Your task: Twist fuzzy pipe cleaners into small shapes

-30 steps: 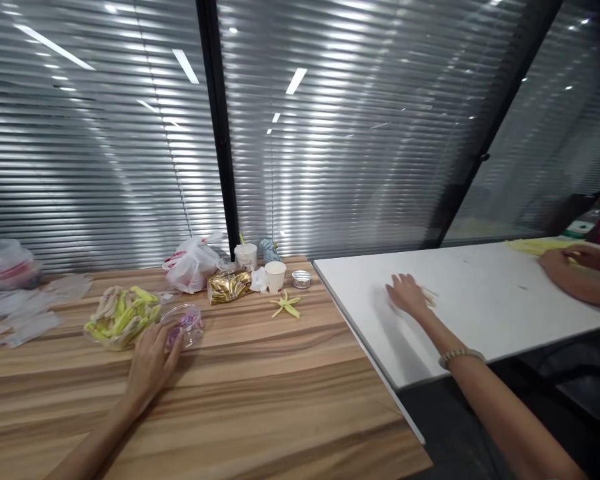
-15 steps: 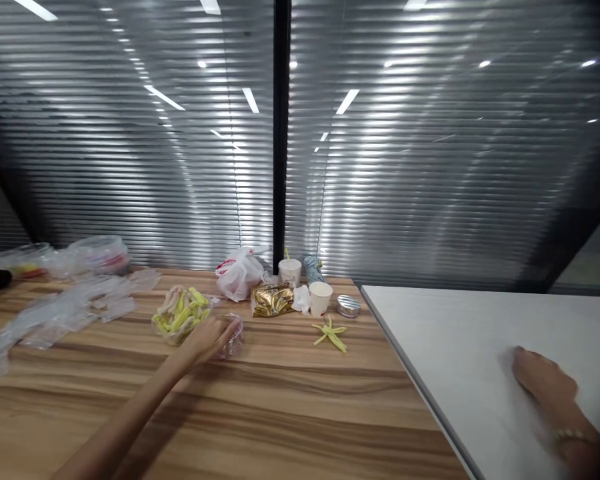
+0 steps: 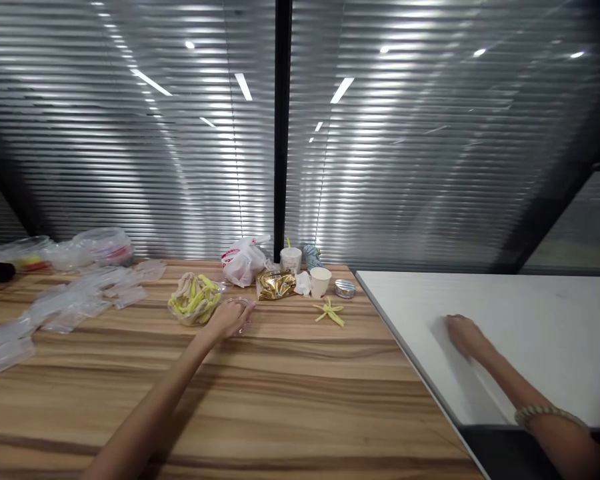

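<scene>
My left hand (image 3: 229, 319) is closed on the rim of a clear plastic jar (image 3: 245, 327) on the wooden table; the hand covers part of the jar. Left of it sits a clear bowl (image 3: 194, 300) with yellow and pale bent strips in it. My right hand (image 3: 466, 337), with a bead bracelet at the wrist, is curled low over the white table. Its fingertips are hidden, so I cannot tell what they hold, if anything. Between the hands lie a yellow star-shaped piece (image 3: 330, 311) and a round silver-topped tin (image 3: 345, 288).
A gold packet (image 3: 276, 285), a paper cup (image 3: 321, 283), another cup (image 3: 291, 259) and a white plastic bag (image 3: 243, 262) stand at the back. Clear plastic bags (image 3: 80, 298) spread across the left. The white table (image 3: 530, 333) adjoins the wooden table (image 3: 280, 400).
My right hand has moved left over the white table, closer to the seam. My left hand has stayed at the jar. The view has shifted slightly.
</scene>
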The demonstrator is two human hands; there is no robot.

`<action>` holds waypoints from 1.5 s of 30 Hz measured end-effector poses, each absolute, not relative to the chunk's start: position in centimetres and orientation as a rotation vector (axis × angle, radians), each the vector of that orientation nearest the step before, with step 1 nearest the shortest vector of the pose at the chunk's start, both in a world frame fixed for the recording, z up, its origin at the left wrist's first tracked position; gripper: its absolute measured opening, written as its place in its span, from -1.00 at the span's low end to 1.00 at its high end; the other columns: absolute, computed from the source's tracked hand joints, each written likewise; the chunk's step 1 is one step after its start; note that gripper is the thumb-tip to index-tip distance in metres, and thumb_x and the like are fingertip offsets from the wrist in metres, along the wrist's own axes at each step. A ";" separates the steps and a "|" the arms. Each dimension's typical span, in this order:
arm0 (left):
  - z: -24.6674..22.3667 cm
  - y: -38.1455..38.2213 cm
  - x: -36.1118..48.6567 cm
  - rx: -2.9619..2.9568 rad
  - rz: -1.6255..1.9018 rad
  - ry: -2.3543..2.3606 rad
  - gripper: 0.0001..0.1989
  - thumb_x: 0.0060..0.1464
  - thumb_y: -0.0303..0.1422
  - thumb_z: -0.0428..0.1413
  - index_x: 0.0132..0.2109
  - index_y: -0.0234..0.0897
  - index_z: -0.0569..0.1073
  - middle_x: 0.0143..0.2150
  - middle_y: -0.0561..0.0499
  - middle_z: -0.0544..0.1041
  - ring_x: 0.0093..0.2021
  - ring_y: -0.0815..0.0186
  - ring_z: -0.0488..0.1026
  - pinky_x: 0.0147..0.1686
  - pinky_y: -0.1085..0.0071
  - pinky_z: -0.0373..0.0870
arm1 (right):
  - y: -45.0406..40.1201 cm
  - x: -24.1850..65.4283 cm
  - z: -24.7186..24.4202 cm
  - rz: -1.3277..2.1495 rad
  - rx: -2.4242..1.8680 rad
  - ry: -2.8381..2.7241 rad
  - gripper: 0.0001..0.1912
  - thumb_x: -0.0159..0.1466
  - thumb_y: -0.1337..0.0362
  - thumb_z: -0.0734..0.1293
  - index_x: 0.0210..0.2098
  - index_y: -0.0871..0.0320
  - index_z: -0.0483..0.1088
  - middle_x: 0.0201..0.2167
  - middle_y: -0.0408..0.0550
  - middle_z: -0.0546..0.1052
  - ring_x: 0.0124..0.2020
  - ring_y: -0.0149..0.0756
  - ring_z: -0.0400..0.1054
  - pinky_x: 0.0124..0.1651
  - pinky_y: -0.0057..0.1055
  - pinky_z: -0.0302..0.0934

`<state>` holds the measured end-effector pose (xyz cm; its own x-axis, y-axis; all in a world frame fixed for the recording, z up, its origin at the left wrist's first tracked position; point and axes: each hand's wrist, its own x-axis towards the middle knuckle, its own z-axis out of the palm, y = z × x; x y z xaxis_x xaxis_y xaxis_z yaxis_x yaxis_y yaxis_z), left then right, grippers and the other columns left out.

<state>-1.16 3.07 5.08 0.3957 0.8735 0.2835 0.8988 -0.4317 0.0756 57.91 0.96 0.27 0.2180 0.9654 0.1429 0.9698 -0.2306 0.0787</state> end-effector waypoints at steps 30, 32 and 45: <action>4.4 2.3 -3.1 -2.498 -1.312 -1.688 -0.81 -0.03 -0.42 -0.01 -0.37 -0.31 0.50 -0.35 -0.04 0.55 -0.33 0.23 0.44 -0.30 0.40 0.27 | 0.3 23.4 -0.3 -0.247 -1.360 -2.195 -0.48 0.17 0.53 -0.03 0.10 0.19 0.11 -0.01 0.08 0.29 -0.09 -0.34 0.26 -0.05 -0.39 0.19; 4.2 2.4 -3.2 -2.500 -1.265 -1.679 -0.81 0.00 -0.42 -0.03 -0.38 -0.32 0.47 -0.40 -0.04 0.53 -0.37 0.25 0.42 -0.34 0.42 0.24 | 0.3 22.5 -1.2 -0.237 -1.312 -2.253 -0.53 0.21 0.48 -0.01 0.10 0.18 0.12 -0.07 0.07 0.33 -0.17 -0.34 0.29 -0.12 -0.40 0.22; 3.8 -0.8 2.6 -2.424 -1.711 -1.434 -0.81 0.08 -0.28 -0.03 -0.32 -0.30 0.40 -0.36 -0.02 0.44 -0.36 0.33 0.34 -0.36 0.46 0.24 | 0.2 22.9 -0.7 0.241 -1.123 -2.094 -0.63 0.33 0.15 -0.08 -0.22 0.20 0.23 -0.35 -0.05 0.37 -0.33 -0.43 0.23 -0.26 -0.52 0.08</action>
